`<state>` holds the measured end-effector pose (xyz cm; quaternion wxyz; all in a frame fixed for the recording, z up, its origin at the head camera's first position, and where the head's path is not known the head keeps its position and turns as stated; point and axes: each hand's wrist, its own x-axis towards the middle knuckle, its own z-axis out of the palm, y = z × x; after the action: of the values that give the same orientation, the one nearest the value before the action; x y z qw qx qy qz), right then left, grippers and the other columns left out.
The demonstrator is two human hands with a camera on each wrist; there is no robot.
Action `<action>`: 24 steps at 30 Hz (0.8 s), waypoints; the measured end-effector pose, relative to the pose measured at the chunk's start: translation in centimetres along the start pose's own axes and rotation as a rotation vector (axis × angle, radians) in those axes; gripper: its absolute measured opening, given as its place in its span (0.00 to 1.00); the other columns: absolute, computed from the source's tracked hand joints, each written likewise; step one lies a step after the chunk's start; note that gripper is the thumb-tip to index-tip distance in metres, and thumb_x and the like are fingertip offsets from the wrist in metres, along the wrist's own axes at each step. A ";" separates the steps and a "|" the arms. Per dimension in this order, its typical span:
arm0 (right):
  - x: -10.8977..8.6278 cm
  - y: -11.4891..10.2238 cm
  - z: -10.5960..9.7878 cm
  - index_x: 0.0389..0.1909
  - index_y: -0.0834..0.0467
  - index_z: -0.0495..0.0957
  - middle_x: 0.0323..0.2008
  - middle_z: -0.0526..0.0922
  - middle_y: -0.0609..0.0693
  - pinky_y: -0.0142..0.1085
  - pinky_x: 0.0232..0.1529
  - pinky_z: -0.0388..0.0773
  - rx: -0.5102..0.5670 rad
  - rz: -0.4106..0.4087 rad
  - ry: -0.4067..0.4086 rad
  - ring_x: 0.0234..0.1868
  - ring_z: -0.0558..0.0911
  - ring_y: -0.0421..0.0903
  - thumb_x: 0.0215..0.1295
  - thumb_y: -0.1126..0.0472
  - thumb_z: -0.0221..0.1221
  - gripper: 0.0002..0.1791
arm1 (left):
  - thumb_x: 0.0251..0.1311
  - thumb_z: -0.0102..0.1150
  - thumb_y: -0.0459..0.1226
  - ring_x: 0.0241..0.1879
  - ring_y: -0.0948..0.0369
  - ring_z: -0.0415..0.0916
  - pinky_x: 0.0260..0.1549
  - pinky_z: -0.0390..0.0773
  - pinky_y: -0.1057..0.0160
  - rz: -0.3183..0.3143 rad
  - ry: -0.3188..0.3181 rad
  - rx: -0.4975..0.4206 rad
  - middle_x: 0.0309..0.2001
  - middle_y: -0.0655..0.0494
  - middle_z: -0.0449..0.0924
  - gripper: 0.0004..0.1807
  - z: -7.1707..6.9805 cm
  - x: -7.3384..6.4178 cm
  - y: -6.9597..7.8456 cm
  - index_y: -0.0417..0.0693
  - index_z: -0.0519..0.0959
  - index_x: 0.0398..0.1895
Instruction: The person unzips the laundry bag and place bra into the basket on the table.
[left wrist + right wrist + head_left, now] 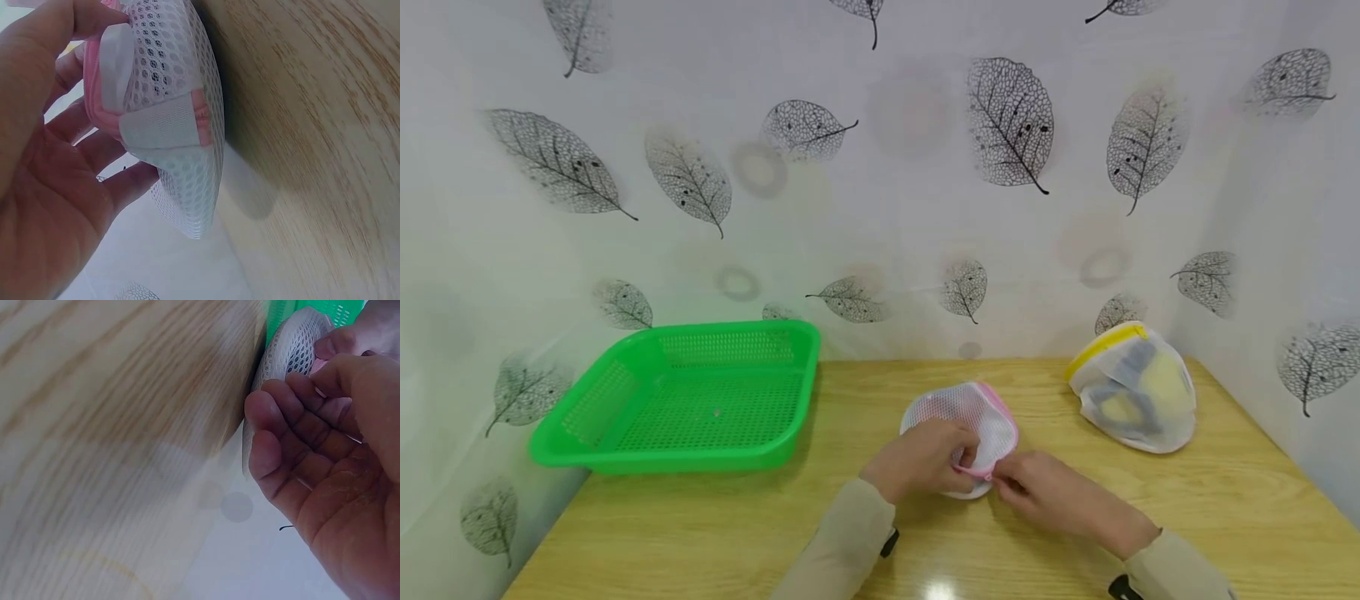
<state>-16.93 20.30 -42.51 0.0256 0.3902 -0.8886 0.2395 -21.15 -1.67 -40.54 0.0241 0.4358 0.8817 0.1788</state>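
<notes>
A small white mesh laundry bag with a pink zipper edge lies on the wooden table in front of me. My left hand grips the bag by its near left rim, thumb on the pink edging. In the left wrist view, a white fabric tab with a pink end crosses the mesh. At the near right corner of the zipper, my right hand pinches the pink edge between thumb and forefinger. Its other fingers are curled beside the mesh in the right wrist view.
A green plastic basket with perforated sides stands at the left. On the right, a white mesh bag with a yellow zipper holds dark and yellow items. Behind the table hangs a white leaf-print curtain.
</notes>
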 end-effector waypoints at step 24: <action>0.0 0.6 0.2 0.24 0.48 0.73 0.22 0.67 0.31 0.23 0.25 0.66 0.017 -0.034 0.044 0.25 0.62 0.23 0.67 0.70 0.58 0.15 | 0.49 0.72 0.38 0.25 0.72 0.61 0.26 0.57 0.79 0.034 0.014 0.012 0.26 0.64 0.70 0.15 0.1 0.0 -0.4 0.52 0.71 0.23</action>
<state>-17.27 20.57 -42.91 0.0459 0.4003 -0.8790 0.2551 -21.42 -1.83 -40.77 0.0124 0.4498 0.8754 0.1767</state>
